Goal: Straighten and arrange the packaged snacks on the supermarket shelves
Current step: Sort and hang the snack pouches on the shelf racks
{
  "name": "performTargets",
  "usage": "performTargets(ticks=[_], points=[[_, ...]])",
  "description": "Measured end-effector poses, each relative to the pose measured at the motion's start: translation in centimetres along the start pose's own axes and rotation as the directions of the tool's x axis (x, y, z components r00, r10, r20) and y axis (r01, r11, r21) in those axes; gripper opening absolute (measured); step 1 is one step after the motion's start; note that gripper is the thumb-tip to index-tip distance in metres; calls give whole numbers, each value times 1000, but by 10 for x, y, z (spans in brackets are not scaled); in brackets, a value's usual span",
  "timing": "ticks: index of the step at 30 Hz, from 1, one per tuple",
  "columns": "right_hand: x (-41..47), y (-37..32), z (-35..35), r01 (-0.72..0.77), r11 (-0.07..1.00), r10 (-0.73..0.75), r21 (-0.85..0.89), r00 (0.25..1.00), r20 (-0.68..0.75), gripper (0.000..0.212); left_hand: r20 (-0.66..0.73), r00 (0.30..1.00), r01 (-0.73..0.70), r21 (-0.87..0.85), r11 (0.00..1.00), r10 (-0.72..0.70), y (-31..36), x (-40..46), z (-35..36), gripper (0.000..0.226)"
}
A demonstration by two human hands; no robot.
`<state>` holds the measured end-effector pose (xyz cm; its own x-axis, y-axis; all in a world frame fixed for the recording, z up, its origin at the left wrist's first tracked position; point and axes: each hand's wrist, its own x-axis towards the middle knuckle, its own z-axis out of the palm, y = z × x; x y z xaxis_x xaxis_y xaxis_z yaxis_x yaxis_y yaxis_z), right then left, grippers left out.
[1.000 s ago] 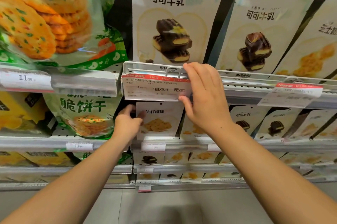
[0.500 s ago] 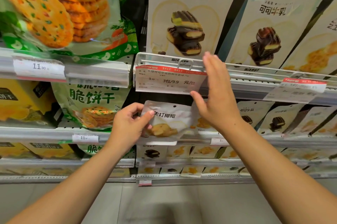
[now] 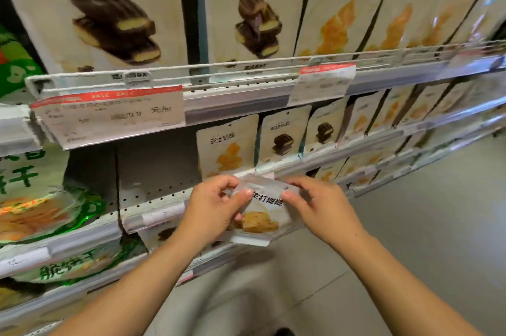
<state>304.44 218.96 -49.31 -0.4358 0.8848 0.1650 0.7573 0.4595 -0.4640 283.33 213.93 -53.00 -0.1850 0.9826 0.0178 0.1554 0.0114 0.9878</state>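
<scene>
A small white snack pouch (image 3: 265,215) with black lettering and a yellow biscuit picture is held in front of the second shelf. My left hand (image 3: 212,208) grips its left edge and my right hand (image 3: 319,205) pinches its upper right corner. Behind it, a yellow-cheese pouch (image 3: 226,148) and chocolate pouches (image 3: 282,138) stand in a row on that shelf. The shelf space (image 3: 156,168) left of the cheese pouch holds no pouch.
Large chocolate-biscuit pouches (image 3: 109,21) stand on the upper shelf behind a white wire rail (image 3: 219,73). A red-and-white sale tag (image 3: 109,114) hangs from it. Green cracker bags (image 3: 41,207) fill the left bay. Grey floor (image 3: 410,240) lies to the lower right.
The pouch has come off the shelf and down in front of it. My right hand left the sale tag and took the pouch's right corner. The view shifted right.
</scene>
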Motion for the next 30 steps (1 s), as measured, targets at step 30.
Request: performTargets(ticks=[30], points=[[-104, 441, -252, -528, 822, 502, -216, 849, -165, 21, 379, 925, -107, 307, 946, -18, 49, 149, 479, 12]])
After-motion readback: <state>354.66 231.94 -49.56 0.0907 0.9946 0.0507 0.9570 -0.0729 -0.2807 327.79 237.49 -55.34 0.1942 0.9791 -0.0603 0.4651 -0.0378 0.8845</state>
